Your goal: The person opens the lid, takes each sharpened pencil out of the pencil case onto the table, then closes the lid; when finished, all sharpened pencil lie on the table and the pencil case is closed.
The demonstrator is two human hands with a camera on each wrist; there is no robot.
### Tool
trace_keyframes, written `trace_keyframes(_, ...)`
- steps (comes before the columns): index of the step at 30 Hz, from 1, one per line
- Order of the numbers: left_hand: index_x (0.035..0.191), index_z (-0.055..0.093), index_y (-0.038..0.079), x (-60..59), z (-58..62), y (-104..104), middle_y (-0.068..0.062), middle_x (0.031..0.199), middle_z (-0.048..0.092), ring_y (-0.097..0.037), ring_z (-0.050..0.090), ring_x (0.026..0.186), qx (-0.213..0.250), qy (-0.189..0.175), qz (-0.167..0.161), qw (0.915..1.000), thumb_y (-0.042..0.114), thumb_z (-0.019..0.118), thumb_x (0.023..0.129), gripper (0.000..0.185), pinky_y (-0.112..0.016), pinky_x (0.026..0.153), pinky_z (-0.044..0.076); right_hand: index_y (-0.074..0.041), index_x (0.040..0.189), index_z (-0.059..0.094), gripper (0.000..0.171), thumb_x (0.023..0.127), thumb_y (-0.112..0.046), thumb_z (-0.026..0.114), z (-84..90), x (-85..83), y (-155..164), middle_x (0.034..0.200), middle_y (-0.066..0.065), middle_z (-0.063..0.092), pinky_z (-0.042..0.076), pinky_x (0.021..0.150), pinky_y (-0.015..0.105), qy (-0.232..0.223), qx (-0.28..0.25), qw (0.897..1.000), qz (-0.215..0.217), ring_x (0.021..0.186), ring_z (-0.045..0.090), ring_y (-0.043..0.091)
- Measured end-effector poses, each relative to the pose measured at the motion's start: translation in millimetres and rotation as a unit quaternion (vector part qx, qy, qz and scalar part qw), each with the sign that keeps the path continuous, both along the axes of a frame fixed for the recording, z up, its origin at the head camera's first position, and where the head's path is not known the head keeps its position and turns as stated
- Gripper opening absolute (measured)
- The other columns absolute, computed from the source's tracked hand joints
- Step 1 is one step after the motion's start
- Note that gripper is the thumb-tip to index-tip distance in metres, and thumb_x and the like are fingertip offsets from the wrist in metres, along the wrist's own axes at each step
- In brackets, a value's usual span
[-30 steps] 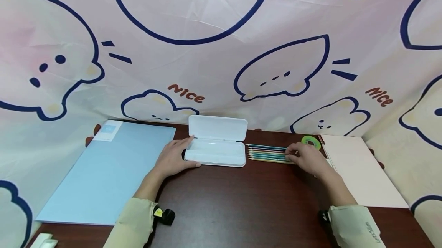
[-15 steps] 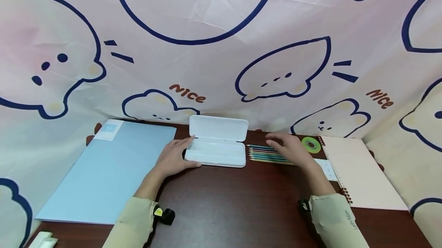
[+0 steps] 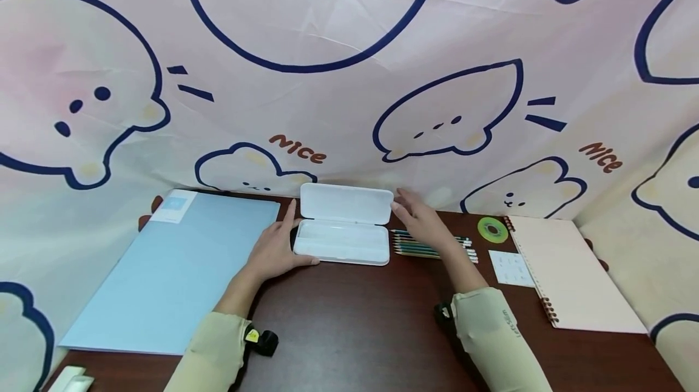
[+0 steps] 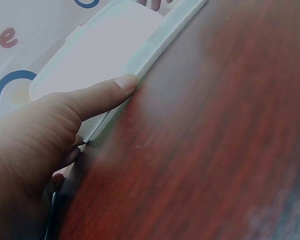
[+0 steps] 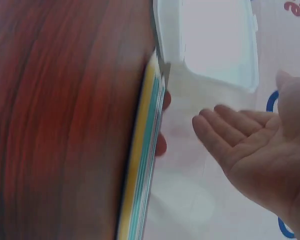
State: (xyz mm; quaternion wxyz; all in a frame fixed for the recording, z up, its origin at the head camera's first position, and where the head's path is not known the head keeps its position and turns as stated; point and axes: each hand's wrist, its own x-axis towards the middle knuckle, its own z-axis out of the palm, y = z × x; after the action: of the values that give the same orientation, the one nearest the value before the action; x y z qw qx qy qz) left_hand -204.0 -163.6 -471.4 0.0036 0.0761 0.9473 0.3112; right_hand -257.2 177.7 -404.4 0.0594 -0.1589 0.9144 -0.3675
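Note:
A white pencil case (image 3: 341, 241) stands with its lid (image 3: 346, 202) raised, and its tray shows nothing inside. My left hand (image 3: 273, 250) rests at the case's left end. The left thumb (image 4: 102, 97) lies straight along the front rim, and the index finger points up beside the lid. My right hand (image 3: 423, 221) reaches over the row of colored pencils (image 3: 415, 250) to the lid's right edge. In the right wrist view its fingers (image 5: 215, 132) look extended, holding nothing, with a gap to the lid. Several pencils lie side by side, tips toward the case.
A blue folder (image 3: 175, 270) lies on the left. On the right are a green tape roll (image 3: 493, 230), a small white card (image 3: 511, 268) and a spiral sketchbook (image 3: 579, 277). A printed cloth (image 3: 338, 107) hangs behind the dark wooden table (image 3: 355, 325).
My right hand has left the pencils' far ends and moved left, up to the lid's right side. The left index finger has lifted from the hinge toward the lid. The case stays put.

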Motion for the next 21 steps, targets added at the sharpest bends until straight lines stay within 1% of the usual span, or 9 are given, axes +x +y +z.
trace_keyframes(2,0.164,-0.009,0.018,0.1,0.3,1,-0.004,0.155,0.051,-0.04,0.038,0.145,0.002,-0.007,0.001,1.0,0.065,0.087,0.066,0.145,-0.064,0.115,0.032,-0.005,0.158,0.033,0.066,0.108,-0.047,0.041,1.2,2.2,-4,0.153,0.019,0.049,0.043,0.112,0.055,0.002,-0.014,1.0,0.005,0.138,0.052,0.038)
trace_keyframes(4,0.164,-0.01,0.016,-0.1,0.3,1,-0.005,0.156,0.05,-0.041,0.036,0.147,0.004,-0.011,0.003,0.9999,0.064,0.087,0.066,0.146,-0.064,0.116,0.031,-0.006,0.152,0.045,0.062,0.108,-0.049,0.04,3.3,5.2,-6,0.146,0.018,0.056,0.046,0.109,0.056,0.0,-0.035,0.999,0.0,0.132,0.056,0.038)
trace_keyframes(6,0.164,-0.011,0.016,-0.6,0.1,1,-0.005,0.157,0.049,-0.041,0.035,0.147,0.004,-0.01,0.004,0.9999,0.064,0.087,0.066,0.146,-0.064,0.117,0.031,-0.007,0.14,0.058,0.056,0.108,-0.049,0.04,4.5,8.0,-7,0.135,0.016,0.063,0.05,0.105,0.055,-0.006,-0.055,0.998,-0.005,0.124,0.061,0.037)
trace_keyframes(9,0.163,-0.013,0.018,-1.2,-0.7,-1,-0.007,0.155,0.05,-0.043,0.036,0.147,0.005,-0.003,0.005,1.0,0.064,0.087,0.066,0.147,-0.064,0.117,0.031,-0.012,0.12,0.071,0.048,0.108,-0.047,0.041,2.1,10.8,-6,0.117,0.01,0.07,0.054,0.096,0.049,0.002,-0.047,0.999,0.011,0.107,0.064,0.03)
trace_keyframes(12,0.163,-0.014,0.022,-1.2,-1.1,-2,-0.016,0.154,0.05,-0.046,0.04,0.144,0.007,0.009,0.007,0.9999,0.064,0.088,0.065,0.148,-0.065,0.114,0.034,-0.02,0.111,0.075,0.036,0.105,-0.047,0.051,-2.9,13.5,-7,0.11,0.0,0.072,0.053,0.09,0.042,0.024,0.001,0.999,0.039,0.099,0.063,0.019)
trace_keyframes(14,0.163,-0.013,0.024,-0.8,-1.1,-2,-0.02,0.152,0.051,-0.047,0.043,0.141,0.011,0.014,0.006,0.9998,0.063,0.089,0.064,0.147,-0.066,0.113,0.036,-0.024,0.105,0.074,0.026,0.101,-0.045,0.059,-6.8,15.4,-9,0.111,-0.003,0.073,0.053,0.089,0.04,0.034,0.031,0.997,0.057,0.097,0.063,0.015)
trace_keyframes(17,0.164,-0.01,0.025,0.0,-0.3,-1,-0.02,0.151,0.051,-0.047,0.046,0.138,0.011,0.019,0.0,0.9998,0.061,0.089,0.065,0.145,-0.066,0.111,0.037,-0.026,0.095,0.071,0.014,0.095,-0.04,0.07,-10.3,18.5,-12,0.117,-0.003,0.072,0.054,0.091,0.04,0.041,0.059,0.994,0.08,0.103,0.064,0.015)
trace_keyframes(19,0.165,-0.006,0.027,0.4,0.1,0,-0.02,0.149,0.053,-0.046,0.047,0.137,0.008,0.022,-0.003,0.9997,0.061,0.089,0.065,0.142,-0.065,0.11,0.039,-0.026,0.09,0.067,0.014,0.092,-0.037,0.075,-11.7,20.6,-15,0.121,-0.002,0.07,0.053,0.095,0.041,0.042,0.076,0.992,0.088,0.108,0.063,0.017)
trace_keyframes(21,0.165,0.0,0.029,0.7,0.0,0,-0.019,0.149,0.052,-0.044,0.047,0.136,0.001,0.024,-0.008,0.9997,0.063,0.088,0.065,0.137,-0.065,0.109,0.039,-0.026,0.089,0.066,0.016,0.089,-0.036,0.078,-11.9,23.5,-18,0.126,0.0,0.069,0.052,0.099,0.043,0.044,0.097,0.99,0.088,0.114,0.062,0.019)
